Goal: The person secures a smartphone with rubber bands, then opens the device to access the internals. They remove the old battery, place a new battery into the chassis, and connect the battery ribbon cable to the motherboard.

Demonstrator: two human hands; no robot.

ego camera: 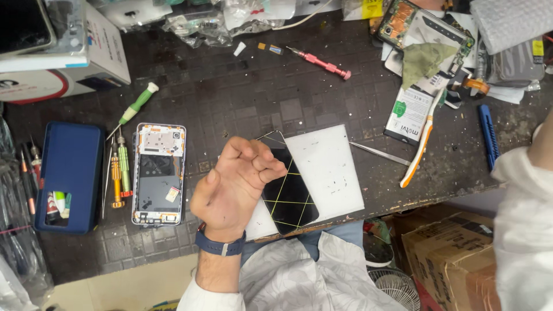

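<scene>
My left hand (236,184) is over the middle of the bench, wrist turned up, with a dark blue band on it. Its fingers are curled in and I see nothing between them. The hand covers the near left corner of a black phone screen (291,198) crossed with yellow lines. That screen lies on a white mat (331,164). My right hand is out of frame; only its white sleeve (518,219) and a bit of forearm show at the right edge. An opened phone body (158,173) lies face up to the left of my hand.
Green (135,109) and orange (117,178) screwdrivers and a blue case (69,173) lie at left. A pink screwdriver (322,63) is at the back. Tweezers (380,154), a toothbrush (420,144), a battery (409,115) and a blue tool (488,135) sit right. A cardboard box (449,253) stands below.
</scene>
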